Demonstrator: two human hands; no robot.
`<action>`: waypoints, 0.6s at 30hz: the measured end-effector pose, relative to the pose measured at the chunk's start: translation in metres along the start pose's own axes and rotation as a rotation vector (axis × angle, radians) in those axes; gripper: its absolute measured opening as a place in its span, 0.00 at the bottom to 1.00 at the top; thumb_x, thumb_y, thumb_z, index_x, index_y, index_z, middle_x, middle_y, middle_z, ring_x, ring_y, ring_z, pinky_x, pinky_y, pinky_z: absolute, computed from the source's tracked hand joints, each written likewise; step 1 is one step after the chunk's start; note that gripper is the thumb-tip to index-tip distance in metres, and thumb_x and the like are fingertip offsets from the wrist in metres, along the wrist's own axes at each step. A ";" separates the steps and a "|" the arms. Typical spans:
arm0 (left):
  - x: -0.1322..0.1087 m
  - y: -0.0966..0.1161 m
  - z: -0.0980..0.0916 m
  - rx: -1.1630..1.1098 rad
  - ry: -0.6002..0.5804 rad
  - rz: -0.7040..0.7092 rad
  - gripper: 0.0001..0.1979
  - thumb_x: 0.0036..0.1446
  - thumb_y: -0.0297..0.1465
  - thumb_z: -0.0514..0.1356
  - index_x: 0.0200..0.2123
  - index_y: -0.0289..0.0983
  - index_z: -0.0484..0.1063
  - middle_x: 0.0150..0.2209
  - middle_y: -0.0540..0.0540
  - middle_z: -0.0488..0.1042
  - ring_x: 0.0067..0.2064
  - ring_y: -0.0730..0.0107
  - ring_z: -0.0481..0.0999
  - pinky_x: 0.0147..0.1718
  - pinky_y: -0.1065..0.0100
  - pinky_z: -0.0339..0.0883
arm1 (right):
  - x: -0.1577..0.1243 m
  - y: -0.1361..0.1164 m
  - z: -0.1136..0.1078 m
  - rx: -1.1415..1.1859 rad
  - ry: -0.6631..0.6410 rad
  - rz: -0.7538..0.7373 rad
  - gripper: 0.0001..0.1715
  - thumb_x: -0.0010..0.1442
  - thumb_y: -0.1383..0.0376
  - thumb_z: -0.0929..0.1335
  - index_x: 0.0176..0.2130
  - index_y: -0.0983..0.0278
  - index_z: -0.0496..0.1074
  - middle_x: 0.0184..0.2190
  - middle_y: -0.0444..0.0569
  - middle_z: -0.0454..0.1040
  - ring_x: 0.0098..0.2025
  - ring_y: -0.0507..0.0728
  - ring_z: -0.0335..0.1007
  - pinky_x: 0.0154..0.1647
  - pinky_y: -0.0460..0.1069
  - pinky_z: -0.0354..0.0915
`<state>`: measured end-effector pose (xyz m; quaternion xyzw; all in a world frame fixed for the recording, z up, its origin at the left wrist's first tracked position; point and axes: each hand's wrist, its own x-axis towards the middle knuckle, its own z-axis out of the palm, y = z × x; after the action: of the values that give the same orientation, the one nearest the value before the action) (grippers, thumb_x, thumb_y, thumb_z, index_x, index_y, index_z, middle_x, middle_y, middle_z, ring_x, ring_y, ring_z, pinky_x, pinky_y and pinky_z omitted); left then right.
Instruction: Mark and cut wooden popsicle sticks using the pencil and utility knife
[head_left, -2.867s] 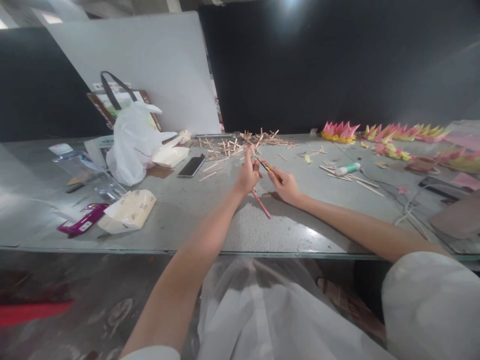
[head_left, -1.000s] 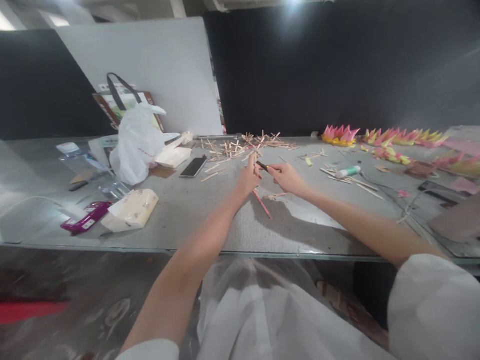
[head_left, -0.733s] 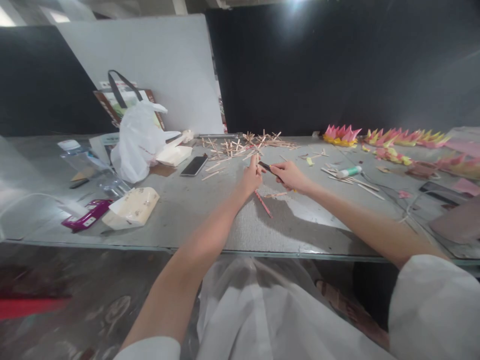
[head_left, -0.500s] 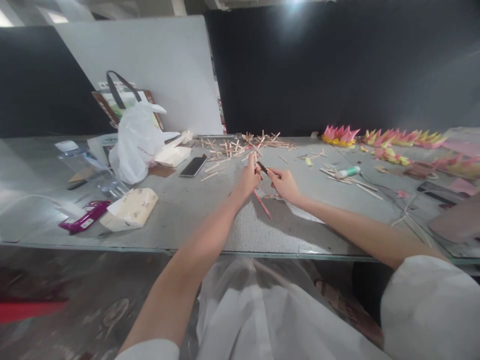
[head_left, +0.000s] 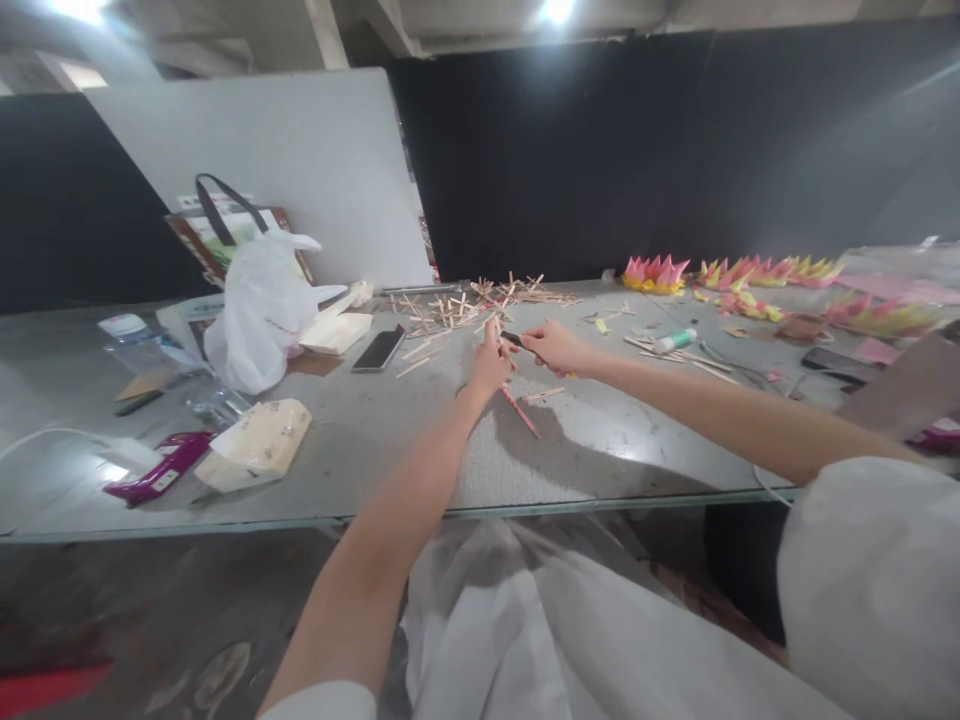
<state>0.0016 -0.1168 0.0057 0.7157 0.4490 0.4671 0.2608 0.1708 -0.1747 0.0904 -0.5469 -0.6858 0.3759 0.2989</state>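
Observation:
My left hand point(head_left: 490, 366) is closed over the middle of the table, its fingers round a thin pale wooden stick point(head_left: 496, 328) whose end points up. Just to the right, my right hand point(head_left: 556, 348) grips a dark-handled craft knife point(head_left: 516, 342), its tip against or very near the stick; the blade is too small to make out. A bit of yellow shows under the right hand. From below the left hand a red-and-white striped rod point(head_left: 520, 412) slants toward me across the tabletop. Short sticks point(head_left: 543, 394) lie below my right hand.
A heap of wooden sticks point(head_left: 517, 290) spreads behind my hands. To the left are a phone point(head_left: 379, 350), a tissue pack point(head_left: 259, 443), a white plastic bag point(head_left: 259, 315) and a clear bottle point(head_left: 142, 350). At right lie a glue stick point(head_left: 675, 341) and pink-yellow paper flowers point(head_left: 654, 275).
My head view has shifted slightly up and right. My right hand has turned, with the knife now lying flatter toward the stick. A white sheet under the right forearm is no longer visible.

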 end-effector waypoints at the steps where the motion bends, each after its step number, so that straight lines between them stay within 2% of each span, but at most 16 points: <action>1: -0.001 0.000 0.001 -0.013 0.002 -0.003 0.20 0.66 0.27 0.52 0.61 0.40 0.59 0.38 0.44 0.84 0.22 0.73 0.76 0.26 0.70 0.67 | 0.001 0.001 0.002 -0.007 0.005 -0.013 0.17 0.70 0.58 0.66 0.35 0.64 0.77 0.17 0.41 0.63 0.14 0.47 0.49 0.16 0.45 0.50; 7: -0.006 0.003 0.005 -0.109 0.021 -0.085 0.24 0.64 0.27 0.55 0.61 0.41 0.56 0.34 0.50 0.81 0.20 0.76 0.74 0.23 0.73 0.64 | 0.004 0.012 0.016 0.018 0.048 0.021 0.16 0.70 0.58 0.66 0.38 0.65 0.79 0.17 0.41 0.65 0.13 0.47 0.51 0.16 0.44 0.52; 12: -0.004 0.001 0.005 -0.127 0.012 -0.075 0.25 0.61 0.26 0.55 0.62 0.41 0.58 0.28 0.52 0.78 0.23 0.72 0.77 0.25 0.72 0.66 | -0.004 0.018 0.027 0.016 0.130 -0.056 0.19 0.71 0.62 0.61 0.37 0.66 0.79 0.16 0.40 0.62 0.14 0.47 0.53 0.18 0.44 0.53; 14: -0.003 -0.001 0.004 -0.113 -0.014 -0.054 0.25 0.61 0.25 0.55 0.61 0.41 0.59 0.31 0.50 0.79 0.23 0.72 0.77 0.25 0.71 0.67 | -0.006 0.017 0.025 0.013 0.120 -0.051 0.18 0.70 0.62 0.62 0.38 0.65 0.79 0.16 0.40 0.62 0.14 0.48 0.53 0.17 0.44 0.53; 18: -0.003 -0.004 0.005 -0.100 -0.055 -0.060 0.25 0.62 0.26 0.55 0.62 0.42 0.58 0.35 0.50 0.81 0.23 0.76 0.77 0.22 0.75 0.65 | 0.000 0.009 0.012 -0.004 0.042 -0.006 0.15 0.68 0.62 0.65 0.33 0.64 0.76 0.16 0.42 0.64 0.15 0.48 0.52 0.17 0.45 0.54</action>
<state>0.0042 -0.1175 -0.0008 0.7004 0.4390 0.4612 0.3226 0.1660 -0.1761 0.0764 -0.5533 -0.6816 0.3620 0.3134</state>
